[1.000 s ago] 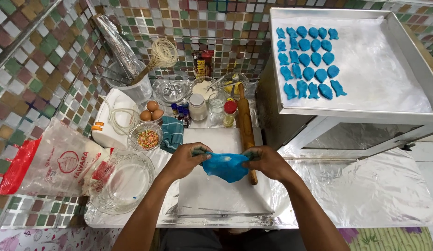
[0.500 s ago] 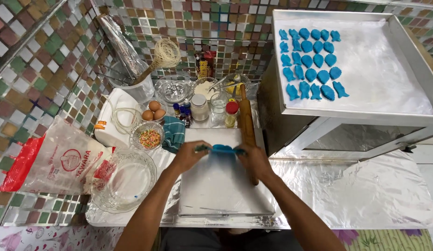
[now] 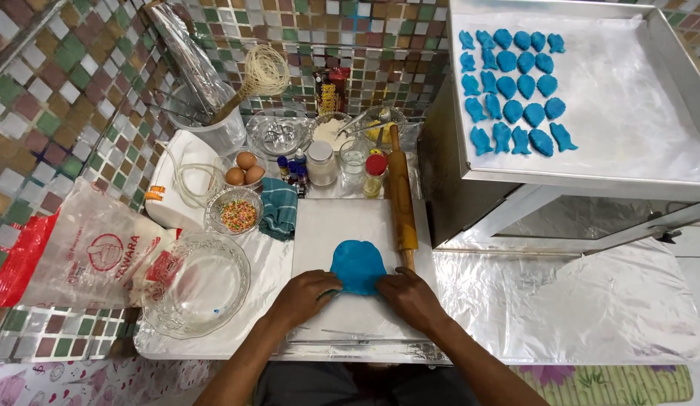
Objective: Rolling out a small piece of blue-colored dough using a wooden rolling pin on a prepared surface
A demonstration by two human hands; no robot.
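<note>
A person presses a flat round of blue dough (image 3: 358, 265) onto a white board (image 3: 342, 225) set on a foil-covered surface (image 3: 575, 316), seen from above. The left hand (image 3: 309, 295) and right hand (image 3: 410, 297) lie palm down at the near edge of the dough, one on each side, with the fingers (image 3: 329, 283) spread nearly flat and resting on the dough's lower rim rather than curled around it. Neither hand grips anything; both simply bear on the dough, which stretches away from the fingertips toward the middle of the board.

A wooden rolling pin (image 3: 401, 197) lies along the board's right edge, just beside the dough and near the right hand. To the left of the board sit a folded teal cloth (image 3: 278, 209), a small glass bowl of coloured sprinkles (image 3: 237, 212), a bowl of brown eggs (image 3: 243, 169) and a large empty glass bowl (image 3: 198, 284). A plastic flour bag (image 3: 87, 252) rests at the far left against the mosaic tile wall (image 3: 57, 98). Small bottles and jars (image 3: 342, 162) stand behind the board, with a whisk (image 3: 256, 75) propped in a container.

At upper right, a metal tray (image 3: 666, 45) lined with white paper carries rows of small blue shaped dough pieces (image 3: 515, 90), well apart from the hands.
</note>
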